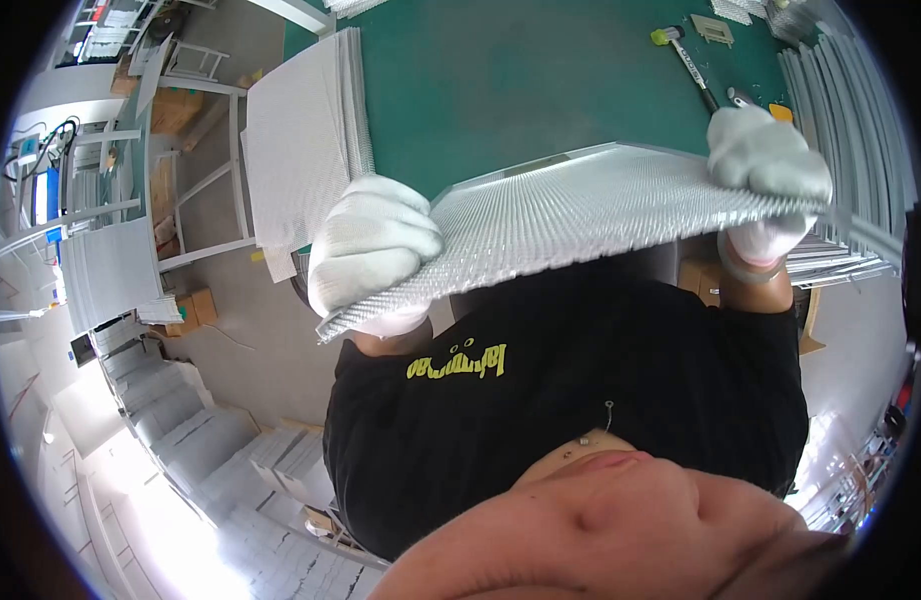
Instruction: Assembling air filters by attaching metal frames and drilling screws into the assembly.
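Note:
A silvery-white pleated mesh panel [581, 205] is held up in front of my chest, tilted, over the near edge of the green tabletop [501, 80]. My left hand [373, 240], in a white glove, is closed round the panel's left end, fingers on top. At the right end my gloved right hand [769, 155] grips the same panel, with its thumb side below the edge. A smooth pale strip [551, 162] runs along the far side of the panel; whether it is fixed to it, I cannot tell.
White mesh sheets [301, 140] are stacked left of the tabletop. A mallet [693, 70] with a yellow-green head lies at the far right, beside a cream plastic piece [713, 30]. Long pale strips [846, 120] stand bundled at the right edge. Cardboard boxes [193, 312] sit on the floor at left.

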`<state>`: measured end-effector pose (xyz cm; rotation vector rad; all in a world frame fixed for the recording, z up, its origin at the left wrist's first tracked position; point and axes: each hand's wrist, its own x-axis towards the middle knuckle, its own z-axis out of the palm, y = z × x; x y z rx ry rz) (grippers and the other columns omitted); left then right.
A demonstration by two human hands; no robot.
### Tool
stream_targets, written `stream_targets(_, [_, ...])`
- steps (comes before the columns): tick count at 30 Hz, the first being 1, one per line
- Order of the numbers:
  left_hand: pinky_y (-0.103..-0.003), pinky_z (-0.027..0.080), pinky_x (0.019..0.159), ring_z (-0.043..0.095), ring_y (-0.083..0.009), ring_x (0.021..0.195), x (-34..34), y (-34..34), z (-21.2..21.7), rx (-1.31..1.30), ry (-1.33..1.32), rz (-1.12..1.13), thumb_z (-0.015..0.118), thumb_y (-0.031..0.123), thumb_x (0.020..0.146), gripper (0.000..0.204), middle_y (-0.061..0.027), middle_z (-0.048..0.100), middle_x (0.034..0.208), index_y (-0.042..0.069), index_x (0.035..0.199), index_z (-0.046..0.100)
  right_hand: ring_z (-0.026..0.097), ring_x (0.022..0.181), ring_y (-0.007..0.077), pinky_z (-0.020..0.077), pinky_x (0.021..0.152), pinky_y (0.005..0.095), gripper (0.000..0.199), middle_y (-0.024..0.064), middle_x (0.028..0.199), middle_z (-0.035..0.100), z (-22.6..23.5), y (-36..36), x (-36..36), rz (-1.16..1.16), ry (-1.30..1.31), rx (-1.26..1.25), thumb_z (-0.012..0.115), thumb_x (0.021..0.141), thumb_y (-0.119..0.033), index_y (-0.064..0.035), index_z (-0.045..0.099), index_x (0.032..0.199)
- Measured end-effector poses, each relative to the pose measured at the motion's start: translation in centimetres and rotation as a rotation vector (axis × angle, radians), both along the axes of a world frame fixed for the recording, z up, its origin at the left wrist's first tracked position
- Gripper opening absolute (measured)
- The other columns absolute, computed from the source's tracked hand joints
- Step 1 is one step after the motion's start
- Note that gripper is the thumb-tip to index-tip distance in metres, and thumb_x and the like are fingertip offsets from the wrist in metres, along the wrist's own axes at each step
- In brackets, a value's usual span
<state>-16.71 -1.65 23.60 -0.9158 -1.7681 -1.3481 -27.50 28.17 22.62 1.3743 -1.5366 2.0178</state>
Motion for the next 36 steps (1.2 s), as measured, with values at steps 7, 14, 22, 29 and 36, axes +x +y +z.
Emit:
stream_targets(7, [-0.031,0.054,0.062,0.066,-0.0189,0.066,3.4,-0.7,-0.8,-0.143,-0.036,-0.550,0.063,0.016,0.077,0.011,-0.0090,0.068,0.078,0.006,0.072,0.065,0.053,0.046,0.0207,0.0388,0.046,0.0346,0.056,-0.0006,0.052,0.044,0.2,1.3,-0.4,0.433,0.393,0.062,0.063,0.097,-0.041,-0.0093,0.041,0.056])
stream_targets(14, [-0.045,0.043,0.106,0.056,-0.0355,0.123,1.7,-3.7,-11.1,-0.707,-0.705,-0.066,0.067,0.015,0.079,0.047,-0.0151,0.061,0.131,0.009,0.126,0.064,0.053,0.046,0.0208,0.0386,0.047,0.0348,0.057,-0.0010,0.051,0.042,-0.2,1.6,0.3,0.433,0.348,0.036,0.063,0.097,-0.041,-0.0093,0.040,0.056])
stream_targets(22, [-0.044,0.047,0.095,0.058,-0.0335,0.097,1.3,-5.8,-12.8,-0.983,-0.732,0.246,0.070,0.012,0.077,0.046,-0.0122,0.063,0.101,0.007,0.121,0.063,0.052,0.046,0.0210,0.0385,0.048,0.0350,0.057,-0.0014,0.050,0.040,-0.8,0.6,0.3,0.428,0.340,0.028,0.063,0.097,-0.042,-0.0094,0.040,0.055])
stream_targets(29, [-0.047,0.055,0.077,0.068,-0.0339,0.083,0.4,-4.3,-2.3,-0.035,-0.220,-0.593,0.071,0.027,0.089,0.034,-0.0188,0.069,0.097,-0.004,0.104,0.066,0.053,0.065,0.0198,0.0470,0.061,0.0317,0.042,0.0090,0.083,0.055,-1.7,0.3,2.3,-0.077,0.204,0.062,0.052,0.104,-0.041,-0.0032,0.050,0.085])
stream_targets(36, [-0.040,0.053,0.060,0.062,-0.0231,0.062,-0.8,-1.8,-1.7,0.264,0.021,0.067,0.074,0.023,0.092,0.028,-0.0120,0.064,0.073,-0.001,0.086,0.060,0.063,0.069,0.0210,0.0488,0.057,0.0304,0.050,0.0110,0.077,0.062,-0.2,-2.6,0.5,-0.135,-0.039,-0.133,0.073,0.095,-0.027,-0.0029,0.048,0.131])
